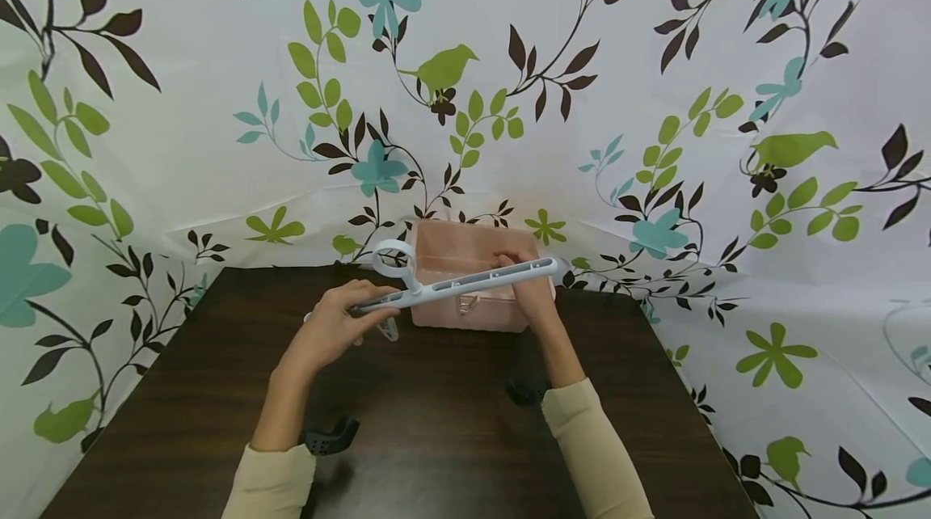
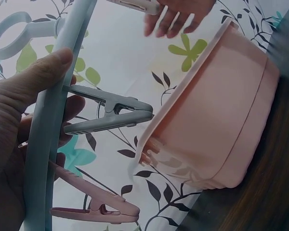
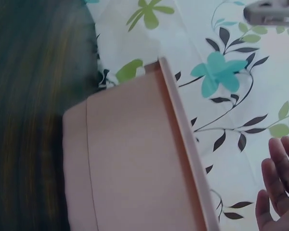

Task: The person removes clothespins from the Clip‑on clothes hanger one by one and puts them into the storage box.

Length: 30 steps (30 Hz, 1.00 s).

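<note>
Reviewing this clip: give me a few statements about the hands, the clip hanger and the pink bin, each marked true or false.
1. The left hand grips the pale blue clip hanger by its bar. True.
2. The pink bin lies upside down on the floor. False: it stands on the dark wooden table, its open top upward, near the table's far edge.
3. A grey clothespin and a pink clothespin hang from the hanger's bar. True.
4. The right hand rests flat on the table, away from the hanger. False: it is raised at the hanger's far end, above the bin.
5. The hanger has a ring-shaped handle. True.
</note>
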Tool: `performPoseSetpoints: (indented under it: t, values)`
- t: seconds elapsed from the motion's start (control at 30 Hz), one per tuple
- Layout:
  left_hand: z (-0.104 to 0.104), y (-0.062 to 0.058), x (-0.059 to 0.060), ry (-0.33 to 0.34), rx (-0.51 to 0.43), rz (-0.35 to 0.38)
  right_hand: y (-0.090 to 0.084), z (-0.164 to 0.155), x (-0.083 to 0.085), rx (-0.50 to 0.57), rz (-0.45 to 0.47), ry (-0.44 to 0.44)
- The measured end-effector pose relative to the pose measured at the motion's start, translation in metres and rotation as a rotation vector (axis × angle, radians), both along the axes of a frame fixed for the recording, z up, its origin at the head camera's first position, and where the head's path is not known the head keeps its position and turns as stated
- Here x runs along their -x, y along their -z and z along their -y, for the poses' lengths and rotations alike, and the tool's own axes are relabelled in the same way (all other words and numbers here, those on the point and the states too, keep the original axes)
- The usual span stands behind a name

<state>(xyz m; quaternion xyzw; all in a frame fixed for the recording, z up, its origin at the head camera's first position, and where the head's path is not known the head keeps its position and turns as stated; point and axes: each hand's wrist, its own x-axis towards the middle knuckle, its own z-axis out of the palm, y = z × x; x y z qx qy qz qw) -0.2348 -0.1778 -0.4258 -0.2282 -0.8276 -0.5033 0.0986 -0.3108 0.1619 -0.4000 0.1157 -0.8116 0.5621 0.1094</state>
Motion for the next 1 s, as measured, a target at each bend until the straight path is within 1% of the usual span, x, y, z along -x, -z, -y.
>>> performPoseSetpoints:
  t: [0.1, 0.23, 0.3, 0.4, 0.5, 0.63, 0.8, 0.9, 1.0]
  values:
    - [0.002, 0.001, 0.000, 0.007, 0.003, -0.008, -0.001, 0.002, -0.007, 0.014, -0.021, 0.019]
    - [0.001, 0.000, -0.001, 0.022, -0.008, -0.008, -0.002, 0.003, -0.020, 0.058, -0.032, 0.020]
    - [0.001, 0.000, -0.001, 0.025, -0.012, -0.005, -0.002, 0.003, -0.026, 0.079, -0.023, -0.002]
    - [0.002, -0.001, -0.001, 0.021, -0.013, 0.002, -0.002, 0.004, -0.032, 0.075, -0.014, -0.028]
    - [0.003, 0.000, -0.001, 0.016, -0.012, 0.008, -0.002, 0.006, -0.036, 0.083, -0.028, -0.068]
    - [0.003, 0.000, -0.001, 0.018, -0.011, 0.012, -0.001, 0.007, -0.042, 0.109, -0.064, -0.144]
    - [0.003, 0.001, -0.001, 0.008, -0.006, 0.025, 0.001, 0.012, -0.050, 0.104, -0.096, -0.275]
    - [0.003, 0.001, -0.001, 0.008, -0.006, 0.025, 0.003, 0.016, -0.051, 0.116, -0.115, -0.354]
    - [0.003, 0.001, 0.000, 0.010, -0.005, 0.019, 0.005, 0.020, -0.051, 0.122, -0.126, -0.409]
